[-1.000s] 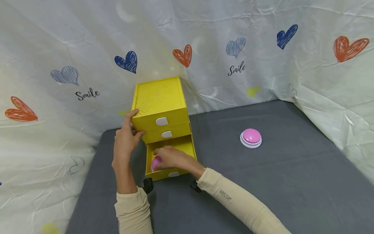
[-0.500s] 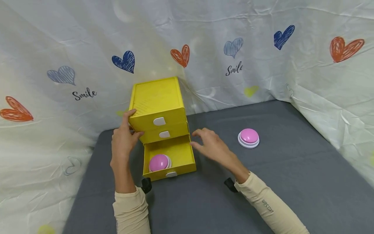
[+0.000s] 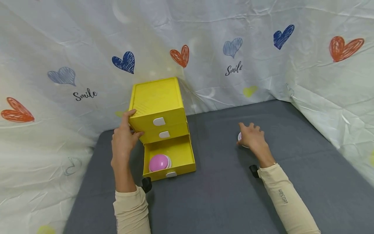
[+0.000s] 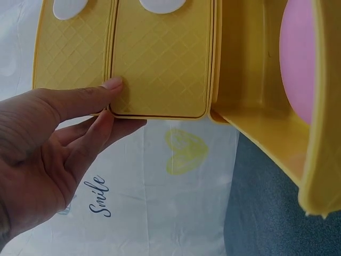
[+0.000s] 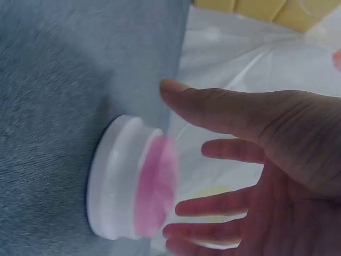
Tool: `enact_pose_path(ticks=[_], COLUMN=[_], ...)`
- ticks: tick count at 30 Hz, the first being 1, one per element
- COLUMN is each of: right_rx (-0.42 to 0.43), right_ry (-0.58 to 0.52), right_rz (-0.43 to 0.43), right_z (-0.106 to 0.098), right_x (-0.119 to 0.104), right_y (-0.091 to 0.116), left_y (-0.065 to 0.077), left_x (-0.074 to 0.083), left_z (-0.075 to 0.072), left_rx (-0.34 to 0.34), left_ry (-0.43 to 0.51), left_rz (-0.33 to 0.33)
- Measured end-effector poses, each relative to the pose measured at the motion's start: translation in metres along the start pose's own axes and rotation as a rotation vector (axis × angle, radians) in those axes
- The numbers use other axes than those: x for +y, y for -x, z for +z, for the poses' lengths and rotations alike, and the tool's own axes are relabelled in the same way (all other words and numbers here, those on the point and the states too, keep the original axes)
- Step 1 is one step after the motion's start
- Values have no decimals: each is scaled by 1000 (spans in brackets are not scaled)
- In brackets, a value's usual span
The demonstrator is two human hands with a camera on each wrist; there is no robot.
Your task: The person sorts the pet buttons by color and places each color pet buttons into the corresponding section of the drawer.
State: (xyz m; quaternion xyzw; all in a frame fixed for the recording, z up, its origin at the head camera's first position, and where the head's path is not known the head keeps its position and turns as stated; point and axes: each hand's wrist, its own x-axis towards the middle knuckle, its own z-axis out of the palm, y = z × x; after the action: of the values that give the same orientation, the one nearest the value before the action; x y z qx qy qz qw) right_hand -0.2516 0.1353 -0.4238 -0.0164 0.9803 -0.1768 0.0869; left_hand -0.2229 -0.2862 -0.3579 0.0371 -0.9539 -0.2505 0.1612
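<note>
A yellow drawer unit (image 3: 157,97) has its bottom drawer (image 3: 181,155) pulled out. In that drawer lies a pink push button with a white base (image 3: 159,162). My left hand (image 3: 122,143) grips the unit's left front edge; in the left wrist view the thumb (image 4: 88,101) presses the front and the fingers reach around the side. Over on the right, my right hand (image 3: 252,138) hovers at a second pink button (image 5: 157,184), mostly hidden by it in the head view. In the right wrist view its fingers are spread, apart from the button.
A dark grey cloth-covered table (image 3: 213,195) bears everything. Behind it and along the sides hangs a white curtain (image 3: 204,19) printed with hearts and "Smile". The upper two drawers, with white tabs (image 3: 159,121), are closed.
My right hand has let go of the button in the drawer, left the drawer and moved right to the other button. My left hand stays on the drawer unit.
</note>
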Motion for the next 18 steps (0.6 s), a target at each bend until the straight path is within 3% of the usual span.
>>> enact_pose_path(ticks=[5, 11, 18], right_rx=[-45, 19, 38], right_ry=[-37, -82, -123], right_rz=[36, -13, -48], right_z=[5, 8, 5], right_x=[11, 23, 12], right_y=[-4, -6, -3], left_y=[-1, 0, 0], left_x=[0, 2, 1], left_z=[-1, 0, -2], left_rx=[-6, -3, -1], left_ry=[-3, -2, -8], left_rz=[7, 12, 7])
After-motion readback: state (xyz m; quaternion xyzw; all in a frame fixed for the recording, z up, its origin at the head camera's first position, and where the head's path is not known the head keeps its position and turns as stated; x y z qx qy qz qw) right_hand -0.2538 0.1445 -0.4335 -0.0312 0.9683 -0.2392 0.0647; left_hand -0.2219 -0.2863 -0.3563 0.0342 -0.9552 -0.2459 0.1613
